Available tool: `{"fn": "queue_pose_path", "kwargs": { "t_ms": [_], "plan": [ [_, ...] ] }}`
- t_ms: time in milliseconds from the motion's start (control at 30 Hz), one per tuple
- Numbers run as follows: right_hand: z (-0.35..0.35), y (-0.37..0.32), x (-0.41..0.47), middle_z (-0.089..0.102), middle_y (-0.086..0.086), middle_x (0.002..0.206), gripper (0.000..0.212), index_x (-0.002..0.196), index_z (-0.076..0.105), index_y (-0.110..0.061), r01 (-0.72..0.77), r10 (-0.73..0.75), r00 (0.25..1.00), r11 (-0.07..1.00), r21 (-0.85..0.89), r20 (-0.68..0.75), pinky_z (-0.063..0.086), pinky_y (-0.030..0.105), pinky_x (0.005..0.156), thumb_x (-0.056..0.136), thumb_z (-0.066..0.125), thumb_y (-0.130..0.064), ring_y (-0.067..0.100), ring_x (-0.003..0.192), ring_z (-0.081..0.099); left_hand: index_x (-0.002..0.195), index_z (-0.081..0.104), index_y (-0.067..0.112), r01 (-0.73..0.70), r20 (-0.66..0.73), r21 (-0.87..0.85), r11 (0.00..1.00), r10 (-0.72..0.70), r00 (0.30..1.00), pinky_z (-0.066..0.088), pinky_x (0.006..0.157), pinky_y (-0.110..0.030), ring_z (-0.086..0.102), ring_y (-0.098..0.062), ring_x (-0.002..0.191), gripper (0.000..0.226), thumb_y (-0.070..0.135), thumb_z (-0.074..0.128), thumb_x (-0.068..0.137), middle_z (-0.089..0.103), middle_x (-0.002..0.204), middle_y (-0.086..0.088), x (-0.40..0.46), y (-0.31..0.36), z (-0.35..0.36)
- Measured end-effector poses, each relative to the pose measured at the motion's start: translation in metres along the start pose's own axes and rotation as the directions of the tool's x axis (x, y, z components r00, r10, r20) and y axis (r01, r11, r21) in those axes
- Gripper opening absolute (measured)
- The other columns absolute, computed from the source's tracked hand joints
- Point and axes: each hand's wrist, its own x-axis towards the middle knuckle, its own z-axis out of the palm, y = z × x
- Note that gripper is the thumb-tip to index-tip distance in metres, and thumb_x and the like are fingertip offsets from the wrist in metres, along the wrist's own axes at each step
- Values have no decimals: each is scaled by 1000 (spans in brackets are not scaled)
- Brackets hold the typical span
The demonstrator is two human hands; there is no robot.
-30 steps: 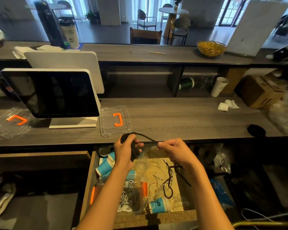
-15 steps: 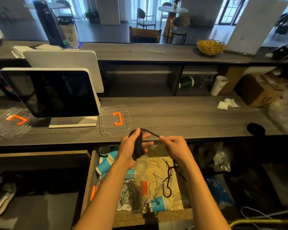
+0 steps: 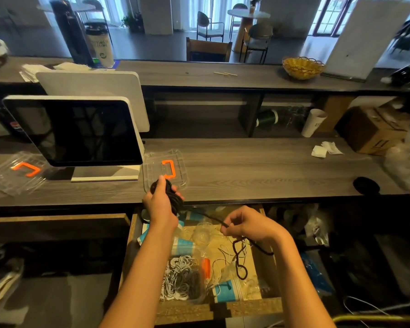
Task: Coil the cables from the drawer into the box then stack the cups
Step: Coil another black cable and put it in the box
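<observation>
My left hand point(image 3: 160, 204) grips the wound bundle of black cable point(image 3: 173, 197) over the counter's point(image 3: 258, 171) edge. My right hand point(image 3: 249, 224) pinches the cable's free run, its tail dangling into the open drawer point(image 3: 130, 235) among white cables point(image 3: 225, 253) and cups point(image 3: 227, 290). I worry that tail could snag there; pulling hard might loosen my coil. The clear box point(image 3: 185, 273) sits below.

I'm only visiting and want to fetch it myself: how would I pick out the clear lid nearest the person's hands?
Find the big dark screen standing on the grey wooden counter. Just right of its white base lies a clear plastic lid, flat, beyond the left hand. Another orange-handled lid lies left of the screen; this one is right of it.
</observation>
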Motion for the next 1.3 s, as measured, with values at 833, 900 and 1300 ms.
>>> {"fn": "queue_pose_path", "kwargs": {
  "t_ms": [833, 900, 1300],
  "plan": [
    [-3, -5, 4, 73, -13, 78, 9, 81, 75, -37, 125, -186, 867, 979, -160, -462, 57, 42, 77, 85, 70, -42, 6, 78, 68, 99, 60, 4, -153, 628, 770, 619, -695, 349, 43, 42, -19, 52, -8, 45, 40, 44, 55, 97, 58, 61, -2, -34, -9, 4],
    [-5, -5, 9, 70, -4, 72, 13, 75, 75, -25, 109, -152, 867, 987, -118, -475, 52, 40, 72, 83, 75, -36, 10, 70, 63, 95, 60, 7, -104, 665, 729, 677, -663, 345, 42, 39, -20, 49, -9, 42, 32, 38, 54, 97, 54, 57, -2, -35, -6, 3],
    [1, -3, 13, 73, 17, 95, 22, 116, 68, -7, 118, 143, 868, 871, 478, -475, 57, 27, 53, 99, 54, -7, 21, 69, 68, 87, 64, 4, -21, 375, 522, 853, -207, 904, 46, 51, -30, 55, -21, 51, 37, 39, 58, 98, 55, 67, -14, -11, -13, 1]
  ]
}}
